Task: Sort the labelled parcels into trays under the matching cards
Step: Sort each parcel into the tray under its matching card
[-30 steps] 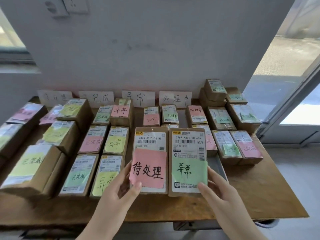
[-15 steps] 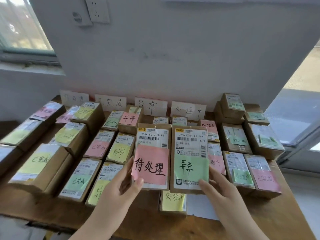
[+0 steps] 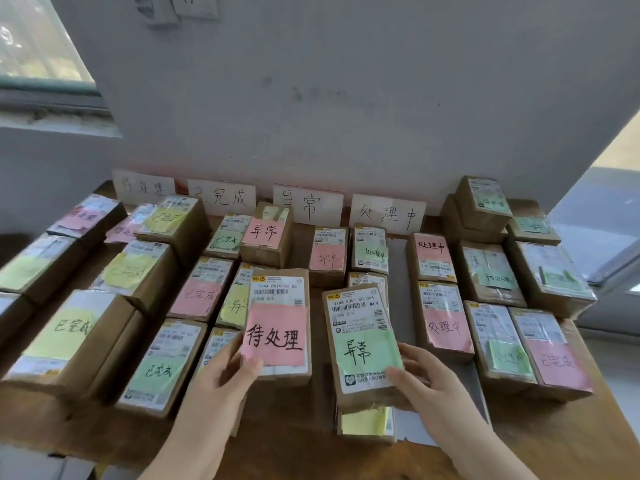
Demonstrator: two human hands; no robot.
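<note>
My left hand (image 3: 225, 372) grips the lower left edge of a brown parcel with a pink 待处理 note (image 3: 278, 323), lifted over the table's middle. Beside it, my right hand (image 3: 420, 377) holds the lower right corner of a parcel with a green 异常 note (image 3: 362, 344), tilted slightly. The two parcels are a small gap apart. Four white cards lean on the wall: 待处理 (image 3: 143, 187), 已完成 (image 3: 221, 197), 异常 (image 3: 306, 206), 处理中 (image 3: 388, 213). A yellow-noted parcel (image 3: 365, 422) lies under the green one.
Several labelled parcels cover the wooden table (image 3: 554, 434) in rows below the cards, with larger boxes at the left (image 3: 65, 341) and a stack at the back right (image 3: 483, 202). A grey tray surface (image 3: 398, 268) shows between the middle rows. The table's front edge is near me.
The two held parcels have separated; the pink-noted one moved left and up, the green-noted one dropped slightly and tilted. The camera has moved closer and leftward.
</note>
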